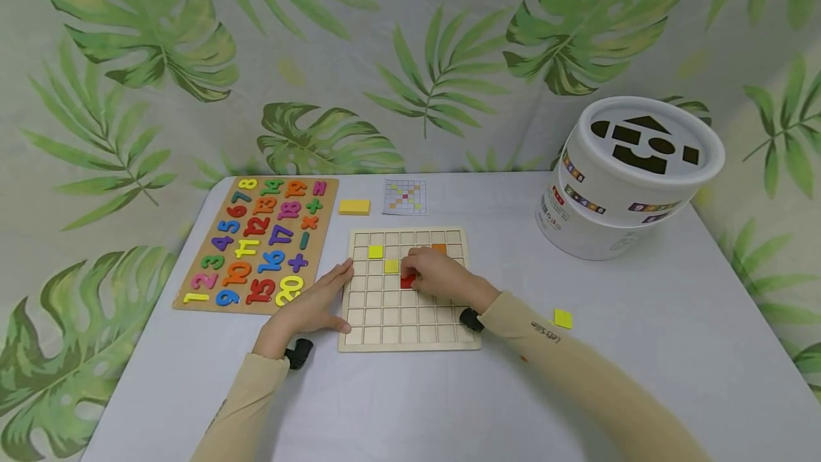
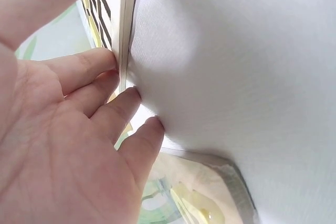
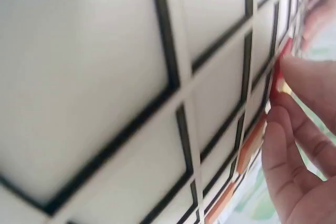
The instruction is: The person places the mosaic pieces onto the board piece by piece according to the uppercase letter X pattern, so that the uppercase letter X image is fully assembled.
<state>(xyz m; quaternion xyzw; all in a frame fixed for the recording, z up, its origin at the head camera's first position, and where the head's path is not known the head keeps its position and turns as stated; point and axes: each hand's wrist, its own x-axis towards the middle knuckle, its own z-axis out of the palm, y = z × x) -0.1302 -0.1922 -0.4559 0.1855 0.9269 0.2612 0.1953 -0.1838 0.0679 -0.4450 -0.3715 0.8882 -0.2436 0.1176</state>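
A square wooden grid board (image 1: 385, 337) lies flat on the white table. My left hand (image 1: 314, 305) rests beside it, fingers extended, touching its left edge; the left wrist view shows the palm (image 2: 52, 129) with fingertips against the board's side (image 2: 125, 24). Over the middle of the grid, my right hand (image 1: 442, 276) pinches a red tile (image 1: 407, 282) between thumb and fingers, at a cell. Two yellow tiles, one upper (image 1: 375, 252) and one lower (image 1: 391, 267), sit diagonally up-left of it. An orange tile (image 1: 439, 248) lies up-right, partly hidden by the hand; the right wrist view shows two orange tiles (image 3: 252, 142).
A number puzzle board (image 1: 256, 248) lies at the left. Behind the grid are a yellow block (image 1: 354, 207) and a coloured pattern card (image 1: 405, 197). A white bucket (image 1: 577, 234) with shaped lid holes stands back right. A loose yellow tile (image 1: 563, 318) lies near the right sleeve.
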